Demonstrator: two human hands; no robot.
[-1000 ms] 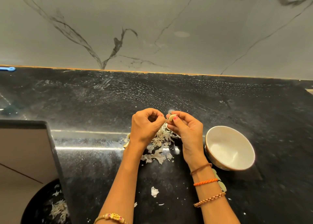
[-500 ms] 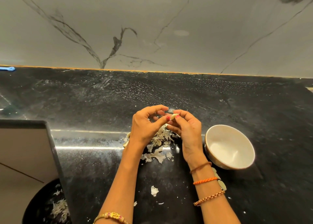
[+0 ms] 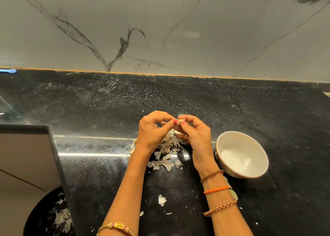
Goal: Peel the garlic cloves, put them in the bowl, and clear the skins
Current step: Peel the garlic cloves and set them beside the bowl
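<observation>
A small pale garlic clove (image 3: 181, 121) is held above the black counter, pinched between the fingertips of both hands. My left hand (image 3: 153, 131) grips it from the left with thumb and forefinger. My right hand (image 3: 193, 136) pinches it from the right, and another pale piece (image 3: 178, 132) shows under its fingers. Below the hands lies a heap of papery skins (image 3: 167, 146). A white bowl (image 3: 257, 171) stands to the right of my right wrist; I see no cloves in it.
Loose skin scraps (image 3: 162, 199) lie nearer the counter's front edge. A black bin (image 3: 35, 218) holding skins sits below the counter at lower left. Some pale cloves (image 3: 232, 193) peek out beside my right forearm. A marble wall backs the counter.
My left thumb and forefinger have closed onto the clove that my right hand held; both hands have risen slightly and drawn together above the skin heap.
</observation>
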